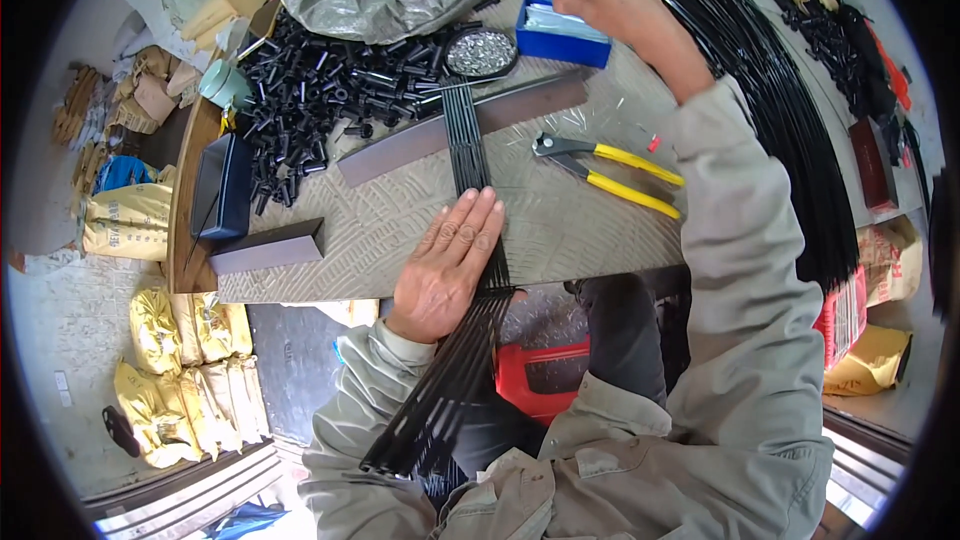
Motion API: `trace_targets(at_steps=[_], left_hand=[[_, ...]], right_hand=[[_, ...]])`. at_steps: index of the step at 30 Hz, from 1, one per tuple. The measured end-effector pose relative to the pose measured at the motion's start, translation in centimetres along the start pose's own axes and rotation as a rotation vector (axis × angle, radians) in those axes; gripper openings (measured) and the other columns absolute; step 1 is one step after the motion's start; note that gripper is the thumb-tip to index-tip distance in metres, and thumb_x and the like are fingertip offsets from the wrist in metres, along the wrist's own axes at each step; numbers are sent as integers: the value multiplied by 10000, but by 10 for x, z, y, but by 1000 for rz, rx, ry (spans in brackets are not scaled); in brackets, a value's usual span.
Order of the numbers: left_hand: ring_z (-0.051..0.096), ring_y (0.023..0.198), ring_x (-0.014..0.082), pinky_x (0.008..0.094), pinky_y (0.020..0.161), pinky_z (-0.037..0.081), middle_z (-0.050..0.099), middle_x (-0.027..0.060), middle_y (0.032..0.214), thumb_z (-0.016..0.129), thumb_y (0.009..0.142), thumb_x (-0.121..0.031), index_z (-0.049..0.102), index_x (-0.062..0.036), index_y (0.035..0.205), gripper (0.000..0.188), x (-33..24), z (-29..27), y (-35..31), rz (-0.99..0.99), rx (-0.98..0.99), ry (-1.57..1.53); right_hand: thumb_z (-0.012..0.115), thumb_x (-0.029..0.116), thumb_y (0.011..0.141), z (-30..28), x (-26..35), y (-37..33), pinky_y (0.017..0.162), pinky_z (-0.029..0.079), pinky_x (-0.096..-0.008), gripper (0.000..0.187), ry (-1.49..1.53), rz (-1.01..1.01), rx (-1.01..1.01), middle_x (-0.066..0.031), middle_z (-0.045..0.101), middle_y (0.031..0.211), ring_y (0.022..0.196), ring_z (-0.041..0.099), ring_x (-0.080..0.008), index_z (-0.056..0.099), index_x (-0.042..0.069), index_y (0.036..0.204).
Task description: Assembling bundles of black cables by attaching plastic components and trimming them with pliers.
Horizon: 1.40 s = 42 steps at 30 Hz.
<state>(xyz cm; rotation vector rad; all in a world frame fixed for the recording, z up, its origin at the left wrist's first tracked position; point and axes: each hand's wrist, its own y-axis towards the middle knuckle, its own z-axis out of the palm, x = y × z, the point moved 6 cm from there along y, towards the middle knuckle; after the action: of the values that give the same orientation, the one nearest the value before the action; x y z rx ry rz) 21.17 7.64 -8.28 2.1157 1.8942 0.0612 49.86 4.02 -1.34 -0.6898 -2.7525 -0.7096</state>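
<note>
My left hand (445,265) lies with its fingers stretched over a flat row of thin black cables (466,145). What looks like its thumb tip shows on the cables' other side, by the table edge. The cables' far ends rest across a long metal bar (540,100), and their near ends hang over my lap. At the back, my right hand (610,2) has its fingers pinched at the rim of a blue box (565,48) of thin, clear strips (560,22). Anything between those fingertips is too small to make out. Yellow-handled pliers (610,170) lie between my arms.
Many black tubular parts (320,90) are heaped at left, below a grey sack (390,25). A round dish (482,53) holds small silvery pieces. Left stands an open dark box (222,185) beside a metal block (268,246). A long bundle of black cables (790,130) lies right of my arm.
</note>
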Motion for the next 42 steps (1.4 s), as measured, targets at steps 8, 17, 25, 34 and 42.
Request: trace_targets(at_steps=[8, 17, 25, 34, 42], left_hand=[[336, 1264, 279, 357, 1028, 290, 367, 162, 1343, 563, 757, -439, 361, 13, 1298, 734, 4, 3, -3, 5, -5, -61], [354, 1250, 292, 367, 1017, 309, 381, 168, 1331, 579, 740, -463, 378, 20, 1286, 756, 2, 4, 2, -7, 0, -83], [350, 1250, 305, 371, 1022, 296, 378, 170, 1333, 585, 726, -507, 378, 18, 1288, 796, 0, 4, 2, -43, 13, -12], [368, 1233, 339, 375, 1004, 319, 396, 206, 1308, 634, 690, -508, 400, 41, 1263, 827, -2, 6, 8, -72, 34, -35], [367, 1226, 375, 390, 989, 336, 403, 238, 1292, 711, 652, -445, 415, 74, 1239, 837, -11, 7, -5, -52, 53, -110]], right_hand=[[629, 175, 693, 44, -44, 22, 689, 480, -383, 85, -240, 100, 256, -73, 652, 800, 799, 624, -269, 659, 132, 760], [607, 138, 707, 44, -43, 14, 604, 468, -328, 68, -123, 19, 192, -68, 631, 741, 706, 613, -236, 622, 89, 752], [559, 112, 764, 30, -25, 0, 610, 440, -348, 67, 42, -61, -124, -100, 580, 741, 704, 574, -272, 555, 72, 818], [544, 102, 787, 68, 56, -32, 613, 435, -358, 58, 231, -294, 91, -64, 589, 797, 714, 576, -272, 563, 76, 835], [560, 96, 778, 62, 52, -35, 598, 441, -360, 44, 202, -289, 66, -37, 596, 786, 713, 587, -247, 594, 98, 805]])
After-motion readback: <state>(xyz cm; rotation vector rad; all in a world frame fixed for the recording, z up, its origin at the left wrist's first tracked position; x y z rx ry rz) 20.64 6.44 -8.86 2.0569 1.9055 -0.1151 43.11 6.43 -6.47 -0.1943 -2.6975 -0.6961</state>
